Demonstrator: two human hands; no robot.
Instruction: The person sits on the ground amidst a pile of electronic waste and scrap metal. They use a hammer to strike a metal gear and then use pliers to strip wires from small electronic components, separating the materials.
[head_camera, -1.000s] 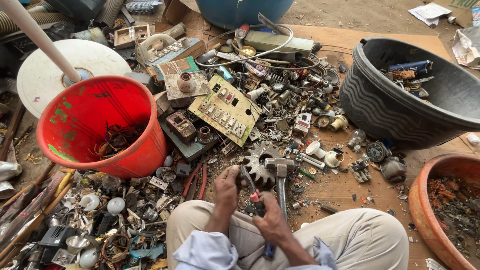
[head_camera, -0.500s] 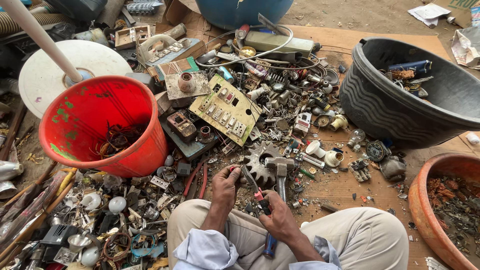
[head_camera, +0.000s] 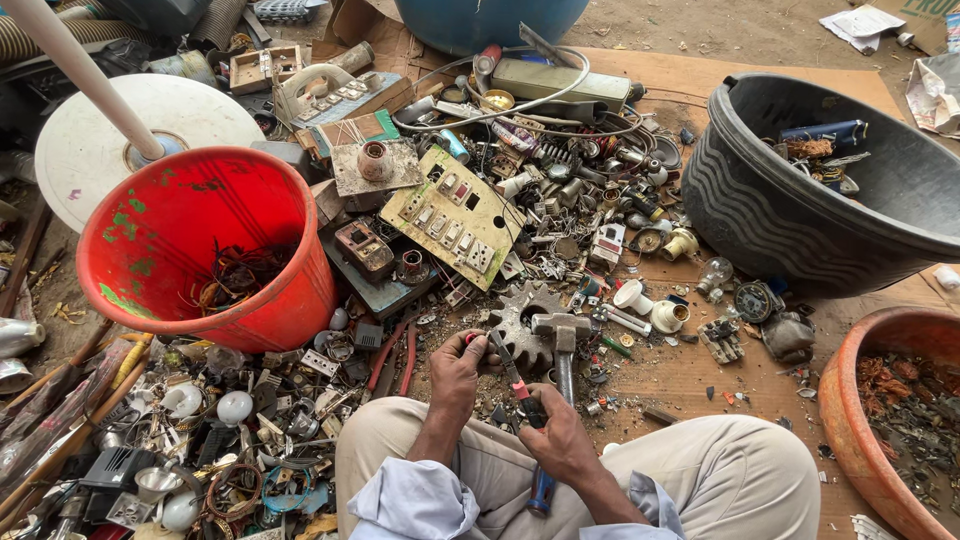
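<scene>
From the head view, the person's left hand (head_camera: 462, 365) curls its fingers closed around a small red-tipped part, held just in front of the grey toothed metal gear (head_camera: 522, 325). The right hand (head_camera: 553, 430), nearer the knees than the gear, is fisted tight on the red-and-blue handles of a pair of pliers (head_camera: 525, 405), the nose angled up toward the left hand. A steel-headed hammer (head_camera: 562, 335) lies against the gear; the red plastic bucket (head_camera: 170, 215) stands well left of it.

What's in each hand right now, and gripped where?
Right hand grips a blue-handled tool, likely a screwdriver, at the top of its handle. Left hand pinches a small red-tipped part in its fingers; what it is cannot be told.
</scene>
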